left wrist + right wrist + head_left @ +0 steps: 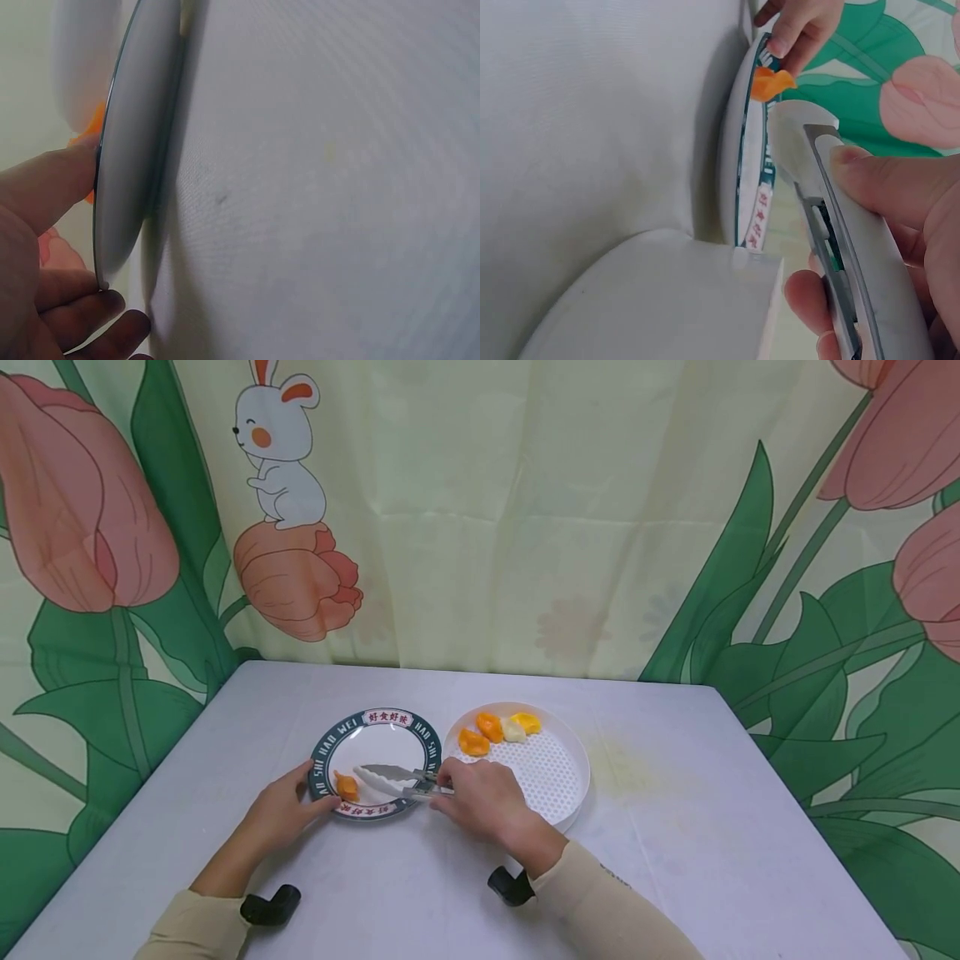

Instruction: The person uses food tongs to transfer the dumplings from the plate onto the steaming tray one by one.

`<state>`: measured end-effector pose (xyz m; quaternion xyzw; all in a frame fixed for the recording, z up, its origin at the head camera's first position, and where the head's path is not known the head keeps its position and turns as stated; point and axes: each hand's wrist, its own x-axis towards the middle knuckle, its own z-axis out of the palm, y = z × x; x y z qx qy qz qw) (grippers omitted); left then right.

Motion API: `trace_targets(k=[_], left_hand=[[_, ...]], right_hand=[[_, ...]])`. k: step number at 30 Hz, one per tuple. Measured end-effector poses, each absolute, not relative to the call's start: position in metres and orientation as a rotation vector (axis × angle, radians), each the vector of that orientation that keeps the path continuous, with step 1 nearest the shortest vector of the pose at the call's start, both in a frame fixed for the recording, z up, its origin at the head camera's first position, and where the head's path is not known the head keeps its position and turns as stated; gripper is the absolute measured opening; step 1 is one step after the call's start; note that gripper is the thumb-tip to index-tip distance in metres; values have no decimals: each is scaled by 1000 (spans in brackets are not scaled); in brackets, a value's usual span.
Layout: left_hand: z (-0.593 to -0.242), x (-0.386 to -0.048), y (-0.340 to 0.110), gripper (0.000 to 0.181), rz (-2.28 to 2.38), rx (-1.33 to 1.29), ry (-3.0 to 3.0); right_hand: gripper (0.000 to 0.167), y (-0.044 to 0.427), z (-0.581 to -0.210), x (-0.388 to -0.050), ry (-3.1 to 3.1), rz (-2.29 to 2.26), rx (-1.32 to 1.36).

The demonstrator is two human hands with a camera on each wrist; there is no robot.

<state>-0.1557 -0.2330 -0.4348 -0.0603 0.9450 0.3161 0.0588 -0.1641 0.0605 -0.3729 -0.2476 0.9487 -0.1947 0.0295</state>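
Observation:
My left hand (279, 812) holds the left rim of a white plate (382, 743) with a dark lettered border. In the left wrist view, the thumb lies on the plate's rim and the fingers touch its edge. An orange dumpling-shaped piece (347, 787) sits on the plate near that thumb. My right hand (483, 797) grips a pair of metal tongs (393, 777) with pale tips. The tips are over the plate, just right of the orange piece and apart from it. In the right wrist view, the thumb (885, 180) presses along the tongs' upper arm.
Right of the plate stands a round white perforated tray (555, 768), its near-left part hidden by my right hand. Several orange, yellow and pale dumpling-shaped pieces (513, 729) lie at its far side. A white cloth (675, 860) covers the table; a printed curtain (480, 527) hangs behind.

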Motion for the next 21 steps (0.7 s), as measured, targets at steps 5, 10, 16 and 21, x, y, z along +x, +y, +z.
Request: trace_targets(k=[5,10,16,21], left_hand=[[-436,-157,-234,99,961,-168,2870],[-437,-156,-234,97,966,-151,2874],[-437,-156,-235,98,964,-148,2876],[-437,-156,-235,100,962,-148,2877]], right_hand=[[30,59,-374,-164,2904,-602,-763],[32,58,-375,-164,2895,-589,-769],[30,55,-375,-164,2906,-589,-780],[30,54,-374,-163,2898,-602,-788]])
